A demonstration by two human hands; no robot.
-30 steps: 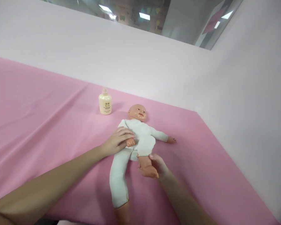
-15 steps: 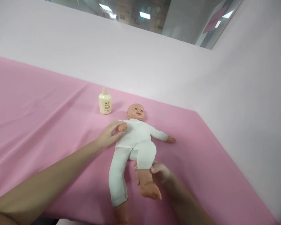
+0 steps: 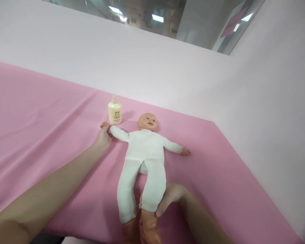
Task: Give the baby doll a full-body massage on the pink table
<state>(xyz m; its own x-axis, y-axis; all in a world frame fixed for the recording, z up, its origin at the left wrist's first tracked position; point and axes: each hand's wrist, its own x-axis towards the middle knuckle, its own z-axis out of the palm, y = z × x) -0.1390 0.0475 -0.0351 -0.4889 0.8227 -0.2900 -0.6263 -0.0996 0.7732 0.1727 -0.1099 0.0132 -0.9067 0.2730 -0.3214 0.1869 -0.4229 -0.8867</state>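
On a smooth pink cloth [image 3: 40, 112] under pale walls, the left hand [image 3: 103, 138] pinches the plastic wrist of a baby doll [image 3: 146, 149], and the right hand [image 3: 170, 198] curls round its soft white-clad calf; the doll lies flat, fully dressed, centre, just near of a cream lotion bottle [image 3: 114, 112].

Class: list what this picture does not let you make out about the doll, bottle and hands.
Head view:
Plastic baby doll in a white cloth suit: feet cut off by the bottom edge.
Small cream plastic bottle: label print too small to read.
Right hand: fingers hidden under the doll's leg.
Left hand: grip on the doll's wrist hidden by its own back.
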